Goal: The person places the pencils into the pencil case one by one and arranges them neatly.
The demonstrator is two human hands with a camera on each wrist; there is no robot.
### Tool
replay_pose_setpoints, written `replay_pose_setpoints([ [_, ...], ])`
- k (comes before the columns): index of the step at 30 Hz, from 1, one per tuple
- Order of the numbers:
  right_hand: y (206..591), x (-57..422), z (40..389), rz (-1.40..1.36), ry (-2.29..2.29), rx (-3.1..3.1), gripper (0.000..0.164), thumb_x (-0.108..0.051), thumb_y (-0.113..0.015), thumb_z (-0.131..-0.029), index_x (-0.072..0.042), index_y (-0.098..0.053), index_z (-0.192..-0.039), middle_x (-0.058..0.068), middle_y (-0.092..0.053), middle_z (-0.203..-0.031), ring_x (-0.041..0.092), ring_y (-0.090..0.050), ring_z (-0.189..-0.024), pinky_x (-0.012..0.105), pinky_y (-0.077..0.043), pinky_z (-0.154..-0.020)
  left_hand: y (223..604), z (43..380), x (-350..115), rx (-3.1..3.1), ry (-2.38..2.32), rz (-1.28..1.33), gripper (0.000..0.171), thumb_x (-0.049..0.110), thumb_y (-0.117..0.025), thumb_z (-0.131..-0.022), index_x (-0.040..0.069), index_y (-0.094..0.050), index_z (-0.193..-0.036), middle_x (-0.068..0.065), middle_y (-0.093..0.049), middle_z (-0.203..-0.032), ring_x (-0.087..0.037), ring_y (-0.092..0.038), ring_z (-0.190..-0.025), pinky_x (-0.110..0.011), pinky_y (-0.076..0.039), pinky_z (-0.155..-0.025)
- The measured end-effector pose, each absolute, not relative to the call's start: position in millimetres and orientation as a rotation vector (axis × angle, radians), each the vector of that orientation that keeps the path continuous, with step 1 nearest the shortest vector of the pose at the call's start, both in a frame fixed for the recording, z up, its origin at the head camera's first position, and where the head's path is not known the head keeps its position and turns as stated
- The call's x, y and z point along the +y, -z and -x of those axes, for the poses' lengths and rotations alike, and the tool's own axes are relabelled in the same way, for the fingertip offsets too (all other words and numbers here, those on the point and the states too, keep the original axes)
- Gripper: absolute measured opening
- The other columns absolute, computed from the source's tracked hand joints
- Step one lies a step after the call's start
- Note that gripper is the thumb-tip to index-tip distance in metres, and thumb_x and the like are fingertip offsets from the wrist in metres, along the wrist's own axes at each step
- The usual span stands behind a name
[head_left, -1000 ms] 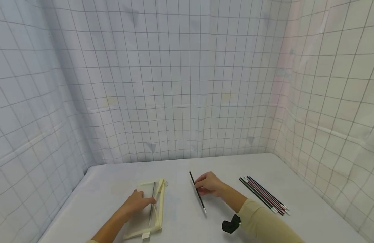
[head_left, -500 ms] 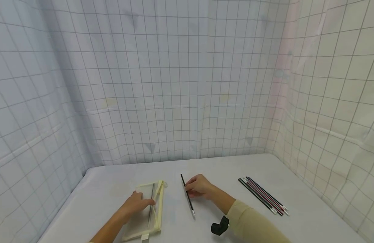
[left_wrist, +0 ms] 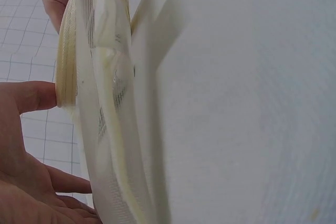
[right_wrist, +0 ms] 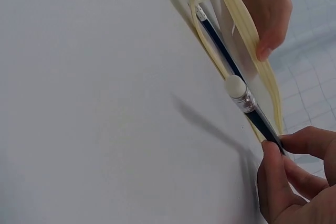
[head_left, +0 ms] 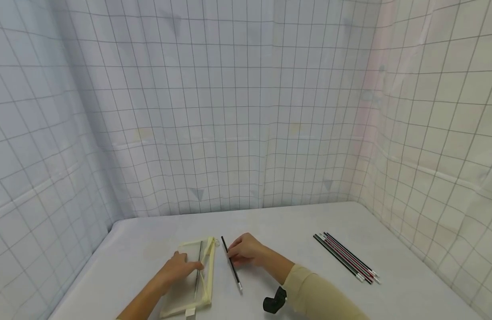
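Observation:
A translucent zip pouch with pale yellow edging (head_left: 211, 280) lies on the table, its opening gaping on the right. My left hand (head_left: 177, 271) rests on it, fingers extended, thumb against the zipper edge. One dark pencil (right_wrist: 220, 45) lies inside, eraser end visible in the right wrist view. With thumb and fingertips my right hand (head_left: 246, 251) pinches a second dark pencil (head_left: 235, 273) just right of the opening, its white eraser (right_wrist: 234, 86) end toward me. From the right wrist, this pencil overlaps the mouth of the pouch; whether they touch I cannot tell.
Several black and dark red pencils (head_left: 346, 258) lie in a loose bundle at the right of the white table (head_left: 294, 222). A black device (head_left: 275, 301) sits by the right sleeve. Gridded white curtains (head_left: 230, 133) enclose the back and sides.
My right hand has moved left with the pencil, from mid-table to beside the pouch's opening. The left hand and the pouch have stayed nearly in place.

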State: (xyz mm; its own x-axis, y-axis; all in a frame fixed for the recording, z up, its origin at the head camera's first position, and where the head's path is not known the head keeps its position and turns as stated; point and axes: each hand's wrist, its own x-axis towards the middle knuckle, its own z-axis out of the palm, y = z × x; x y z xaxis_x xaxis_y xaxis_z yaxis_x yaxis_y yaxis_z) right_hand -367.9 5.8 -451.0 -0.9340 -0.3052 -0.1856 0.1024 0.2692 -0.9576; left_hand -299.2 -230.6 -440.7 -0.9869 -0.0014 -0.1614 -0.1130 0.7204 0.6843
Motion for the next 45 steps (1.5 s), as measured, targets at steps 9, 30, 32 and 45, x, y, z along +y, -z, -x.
replay_pose_setpoints([
  [9, 452, -16, 361, 0.186, 1.684, 2.189, 0.008, 0.005, -0.077, -0.086, 0.001, -0.072, -0.09, 0.01, -0.068, -0.074, 0.013, -0.062, -0.058, 0.023, -0.055, -0.051, 439, 298, -230, 2.774, -1.104, 0.099, 0.096, 0.044, -0.071, -0.086, -0.024, -0.036, -0.143, -0.05, -0.009, -0.154, -0.066, -0.018, -0.141, -0.072, -0.024, -0.112],
  [30, 449, -65, 360, 0.159, 1.725, 2.302, 0.013, 0.007, -0.082, -0.083, -0.002, -0.074, -0.076, 0.009, -0.071, -0.064, 0.011, -0.064, -0.049, 0.024, -0.056, -0.049, 437, 300, -229, 2.755, -1.128, 0.085, 0.097, 0.044, -0.072, -0.085, -0.025, -0.035, -0.143, -0.049, -0.009, -0.155, -0.065, -0.021, -0.14, -0.072, -0.027, -0.111],
  [32, 450, -68, 360, 0.173, 1.723, 2.293, 0.012, 0.009, -0.08, -0.084, 0.0, -0.075, -0.077, 0.01, -0.071, -0.063, 0.012, -0.065, -0.05, 0.025, -0.057, -0.05, 436, 299, -230, 2.754, -1.129, 0.074, 0.097, 0.044, -0.072, -0.086, -0.025, -0.035, -0.142, -0.05, -0.009, -0.154, -0.066, -0.021, -0.139, -0.073, -0.027, -0.11],
  [45, 449, -67, 364, 0.267, 1.757, 2.031, 0.01, 0.013, -0.068, -0.089, 0.007, -0.074, -0.095, 0.013, -0.071, -0.079, 0.019, -0.069, -0.066, 0.028, -0.06, -0.059, 436, 298, -234, 2.716, -1.169, 0.075, 0.102, 0.05, -0.072, -0.087, -0.025, -0.032, -0.145, -0.05, -0.007, -0.154, -0.066, -0.018, -0.141, -0.074, -0.026, -0.11],
])
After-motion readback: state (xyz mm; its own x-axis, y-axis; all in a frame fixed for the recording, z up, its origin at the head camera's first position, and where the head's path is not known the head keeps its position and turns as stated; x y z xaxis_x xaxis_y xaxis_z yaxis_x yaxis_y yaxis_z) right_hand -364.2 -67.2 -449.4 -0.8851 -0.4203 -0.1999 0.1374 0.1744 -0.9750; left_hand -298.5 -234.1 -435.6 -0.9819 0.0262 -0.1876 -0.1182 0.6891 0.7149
